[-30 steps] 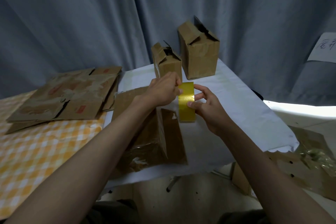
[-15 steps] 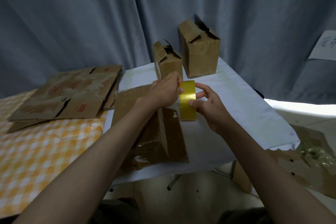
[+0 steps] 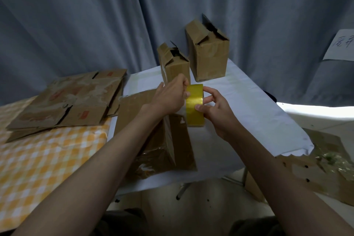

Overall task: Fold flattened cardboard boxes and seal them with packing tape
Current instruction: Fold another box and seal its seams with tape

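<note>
Both hands hold a glossy yellow roll of tape (image 3: 195,104) edge-on above the white-covered table (image 3: 249,105). The left hand (image 3: 170,97) curls its fingers round the roll's left side near the top; the right hand (image 3: 216,113) pinches the right side, thumb pressed on the shiny band. Just below the hands lies a flattened cardboard box (image 3: 153,134), brown with slick patches of old tape. Beyond the hands stand two folded cardboard boxes (image 3: 208,57), creased, tops loosely shut. Far left of the left hand, a stack of flat cardboard (image 3: 65,107) rests on an orange checked cloth (image 3: 47,159).
</note>
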Motion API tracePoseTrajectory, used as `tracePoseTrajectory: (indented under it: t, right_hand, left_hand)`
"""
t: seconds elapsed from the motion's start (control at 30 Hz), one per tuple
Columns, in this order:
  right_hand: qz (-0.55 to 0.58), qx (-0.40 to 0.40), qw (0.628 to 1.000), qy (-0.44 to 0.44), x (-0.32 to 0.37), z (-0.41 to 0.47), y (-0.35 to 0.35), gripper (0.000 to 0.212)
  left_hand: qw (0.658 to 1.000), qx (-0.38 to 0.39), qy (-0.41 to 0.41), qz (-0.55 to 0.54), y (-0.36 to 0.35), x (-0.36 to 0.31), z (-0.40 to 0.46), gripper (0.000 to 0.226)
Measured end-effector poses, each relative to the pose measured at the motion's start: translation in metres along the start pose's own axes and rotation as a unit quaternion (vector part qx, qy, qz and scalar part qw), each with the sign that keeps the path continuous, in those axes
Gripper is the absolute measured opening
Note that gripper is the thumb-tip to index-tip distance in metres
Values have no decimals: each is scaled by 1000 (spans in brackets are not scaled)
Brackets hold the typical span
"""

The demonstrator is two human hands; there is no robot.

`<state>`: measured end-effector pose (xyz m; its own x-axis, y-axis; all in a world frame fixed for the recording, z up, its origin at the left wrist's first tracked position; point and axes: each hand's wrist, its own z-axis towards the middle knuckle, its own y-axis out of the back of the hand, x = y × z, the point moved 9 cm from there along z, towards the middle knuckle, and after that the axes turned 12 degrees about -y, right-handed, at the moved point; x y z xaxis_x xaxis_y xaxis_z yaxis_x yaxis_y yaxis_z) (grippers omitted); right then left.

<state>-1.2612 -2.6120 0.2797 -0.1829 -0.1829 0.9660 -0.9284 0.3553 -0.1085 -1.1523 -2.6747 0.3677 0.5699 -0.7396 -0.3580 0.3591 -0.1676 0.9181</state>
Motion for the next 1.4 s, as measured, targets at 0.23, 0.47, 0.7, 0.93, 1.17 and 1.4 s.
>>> tracePoseTrajectory:
  t: [0.23,0.47,0.7,0.93,1.17,1.4]
  right_hand:
    - [-9,9,1000,1,2,-2,0,62]
    - [-18,1,1000,4,3,-3,-2,63]
    - [-28,-7,999,14,3,-6,-3,64]
    - [-62,6,998,21,6,-10,-7,65]
    - [-93,17,995,29,6,-12,-11,67]
    - [-109,30,993,35,8,-13,-19,72]
  left_hand:
    - [1000,24,17,3,2,3,1,9]
    - [999,28,27,-4,-1,2,0,9]
    - [999,18,39,3,-6,-2,-3,10]
    - [996,-8,6,89,25,-3,-2,29]
    - [995,-19,-8,99,37,7,7,10]
    - [994,2,0,107,46,11,15,14]
